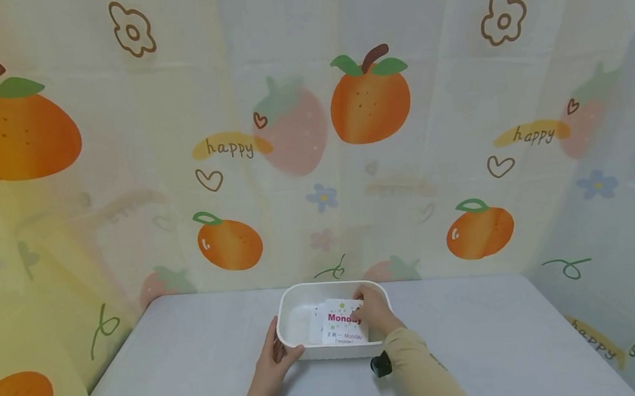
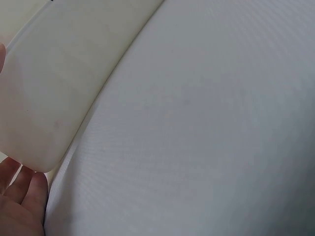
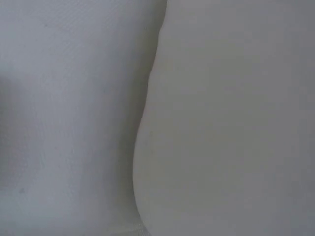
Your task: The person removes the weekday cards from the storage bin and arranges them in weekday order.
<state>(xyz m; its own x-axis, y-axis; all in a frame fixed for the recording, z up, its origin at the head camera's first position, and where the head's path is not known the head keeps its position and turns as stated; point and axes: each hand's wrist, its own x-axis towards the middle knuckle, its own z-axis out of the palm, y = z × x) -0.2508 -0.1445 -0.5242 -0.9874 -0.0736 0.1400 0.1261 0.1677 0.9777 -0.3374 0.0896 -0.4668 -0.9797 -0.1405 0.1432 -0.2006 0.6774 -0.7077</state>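
A white plastic bin with rounded corners stands on the table. My left hand grips its left end, thumb at the front corner and fingers along the side. In the left wrist view those fingertips touch the bin's corner. Reaching in over the right end, my right hand pinches a white card printed "Monday" by its right side. Another white card shows partly from behind it. The right wrist view has only the bin's outer wall; the hand is out of sight there.
A pale cloth covers the table. Behind it hangs a curtain printed with oranges and "happy", close past the bin's far rim. A small black object sits at the right wrist.
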